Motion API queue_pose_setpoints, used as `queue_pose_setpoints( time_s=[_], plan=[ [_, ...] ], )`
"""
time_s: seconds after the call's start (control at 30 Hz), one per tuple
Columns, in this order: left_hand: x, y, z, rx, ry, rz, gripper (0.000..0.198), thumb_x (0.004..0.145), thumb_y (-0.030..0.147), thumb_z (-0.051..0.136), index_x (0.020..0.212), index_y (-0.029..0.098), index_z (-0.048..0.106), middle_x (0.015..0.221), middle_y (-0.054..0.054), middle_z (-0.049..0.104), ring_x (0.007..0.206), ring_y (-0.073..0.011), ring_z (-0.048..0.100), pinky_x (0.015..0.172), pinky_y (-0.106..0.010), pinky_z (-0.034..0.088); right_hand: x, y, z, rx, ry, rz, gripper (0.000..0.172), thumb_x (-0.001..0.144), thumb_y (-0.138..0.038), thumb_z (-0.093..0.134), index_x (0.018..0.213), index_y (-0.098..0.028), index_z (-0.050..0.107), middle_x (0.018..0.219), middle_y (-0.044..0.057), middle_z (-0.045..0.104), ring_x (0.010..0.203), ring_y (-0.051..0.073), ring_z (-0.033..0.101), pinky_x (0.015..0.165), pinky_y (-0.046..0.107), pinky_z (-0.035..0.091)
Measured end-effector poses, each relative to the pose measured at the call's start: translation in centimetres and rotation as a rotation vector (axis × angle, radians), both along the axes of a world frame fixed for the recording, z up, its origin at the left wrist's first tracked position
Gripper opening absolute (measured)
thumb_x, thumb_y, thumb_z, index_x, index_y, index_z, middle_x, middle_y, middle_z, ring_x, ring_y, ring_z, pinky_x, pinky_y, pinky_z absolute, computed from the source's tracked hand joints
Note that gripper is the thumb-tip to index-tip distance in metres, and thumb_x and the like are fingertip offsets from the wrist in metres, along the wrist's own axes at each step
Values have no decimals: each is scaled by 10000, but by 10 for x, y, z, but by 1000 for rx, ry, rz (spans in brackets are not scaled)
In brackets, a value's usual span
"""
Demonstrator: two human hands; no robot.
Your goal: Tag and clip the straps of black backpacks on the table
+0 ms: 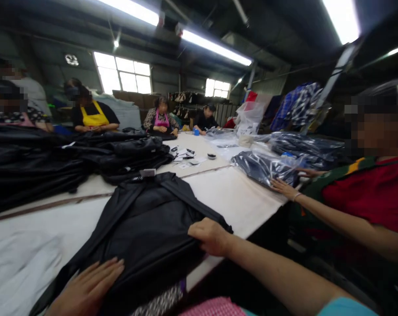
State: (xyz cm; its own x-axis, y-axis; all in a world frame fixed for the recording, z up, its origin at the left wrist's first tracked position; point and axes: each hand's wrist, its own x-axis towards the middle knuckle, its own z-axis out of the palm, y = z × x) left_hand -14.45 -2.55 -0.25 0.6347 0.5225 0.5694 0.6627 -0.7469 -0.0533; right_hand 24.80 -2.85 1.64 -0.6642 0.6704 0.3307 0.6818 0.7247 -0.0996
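Observation:
In front of me a black jacket (149, 215) lies spread on the white table, its collar end away from me and a small tag (148, 172) at the collar. My left hand (90, 285) rests flat on its lower left part, fingers stretched out. At the right side, my right hand (212, 237) is closed on the jacket's edge, the fingers curled around the black cloth. The lower edge of the jacket hangs toward my body, partly hidden below the hands.
Piles of black garments (126, 153) lie at the left. White tags (187, 156) and a small dark dish (211, 156) are mid-table. Clear plastic bags (17, 263) lie lower left. At right, a co-worker's hands (286, 188) touch a bagged garment (264, 166). Several people sit beyond.

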Motion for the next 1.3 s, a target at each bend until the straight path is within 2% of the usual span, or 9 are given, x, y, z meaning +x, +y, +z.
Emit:
queue_pose_setpoints(
  time_s=[0.07,0.23,0.4,0.53,0.77,0.87,1.0,1.1,1.3],
  plan=[
    [-6,0,5,-148,91,-56,591,689,69,475,1214,302,619,1219,-3,659,1101,-196,626,948,-323,502,3,4,2,-113,19,-11,377,707,-144,585,1082,-180,610,1069,87,657,996,190,603,831,307,447],
    [-9,1,7,-353,99,25,574,703,81,524,1262,198,577,1278,-90,616,1138,-240,599,953,-407,500,5,14,-15,-181,70,11,451,672,-85,591,1108,-185,644,1171,98,644,1100,227,576,949,406,430],
    [-9,-2,10,-237,133,15,585,698,15,469,1240,194,597,1207,-102,659,1083,-235,631,850,-387,522,10,9,-26,-47,150,88,567,697,18,455,1214,-156,610,1213,109,645,1239,227,513,1039,441,432],
    [-14,-1,16,-142,182,-6,487,820,63,448,1266,214,574,1217,-91,655,1096,-220,626,928,-407,471,16,7,-28,11,115,82,496,832,-19,400,1276,-152,576,1280,111,610,1268,219,493,1083,423,411],
    [-13,-8,-20,-134,138,73,414,879,113,460,1261,229,569,1223,-68,655,1142,-226,598,1018,-454,379,13,7,-63,38,126,41,432,884,-64,409,1251,-178,607,1276,95,618,1279,244,484,1073,446,428],
    [-9,-13,-15,-210,130,121,432,843,112,488,1249,229,578,1235,-71,647,1153,-241,585,1045,-481,339,12,7,-68,42,95,33,440,881,-57,397,1253,-166,606,1279,89,617,1277,234,487,1085,427,415],
    [17,-21,19,-291,174,197,513,745,101,558,1245,209,580,1268,-103,619,1253,-325,485,1078,-604,216,12,7,-67,58,65,38,466,860,-32,385,1257,-144,601,1274,92,619,1270,229,492,1085,406,414],
    [54,-24,35,-294,218,133,484,789,109,530,1266,183,558,1320,-131,571,1278,-322,457,1068,-585,255,12,9,-68,86,65,37,490,834,-12,392,1262,-141,595,1256,94,630,1259,232,503,1070,412,428],
    [106,-12,22,-297,279,84,319,903,115,439,1200,135,554,1150,-155,637,1066,-239,607,934,-408,455,6,1,-54,158,64,5,518,784,14,438,1266,-116,577,1240,128,633,1248,249,513,1049,425,440]
  ],
)
